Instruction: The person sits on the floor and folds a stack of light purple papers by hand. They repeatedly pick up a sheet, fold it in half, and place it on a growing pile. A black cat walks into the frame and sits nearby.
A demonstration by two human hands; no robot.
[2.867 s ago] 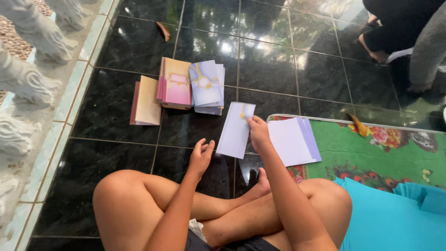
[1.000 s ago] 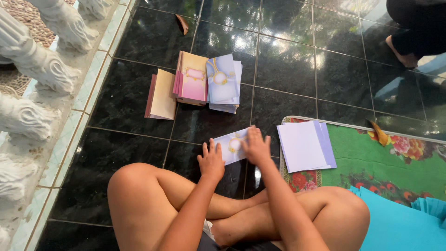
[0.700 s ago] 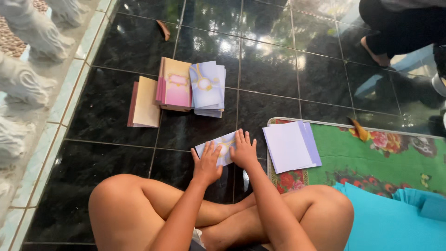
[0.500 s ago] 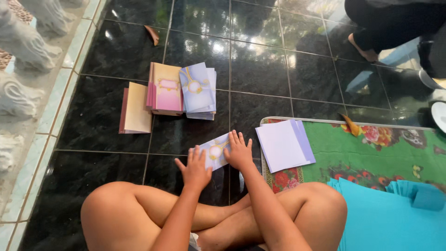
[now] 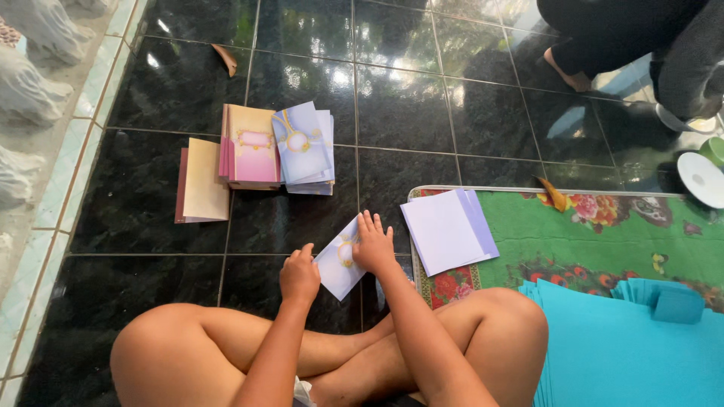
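Observation:
I sit cross-legged on a black tiled floor. A pale lilac card (image 5: pixel 336 265) with a gold ornament lies on the floor in front of my legs. My right hand (image 5: pixel 373 245) presses flat on its right half, fingers spread. My left hand (image 5: pixel 299 276) rests at its left edge with the fingers curled. A stack of lilac sheets (image 5: pixel 449 230) lies to the right on a green flowered mat (image 5: pixel 603 234).
Further ahead on the floor lie three piles: lilac cards (image 5: pixel 304 148), pink-and-tan cards (image 5: pixel 250 146) and tan folders (image 5: pixel 200 181). Turquoise sheets (image 5: pixel 626 339) lie at my right knee. Another person (image 5: pixel 641 38) crouches at the top right beside a white plate (image 5: pixel 701 179). White balusters (image 5: pixel 30 68) line the left.
2.9 s ago my right hand held a lilac sheet upright in the air. That sheet is now down on the floor as a folded card, with both hands on it.

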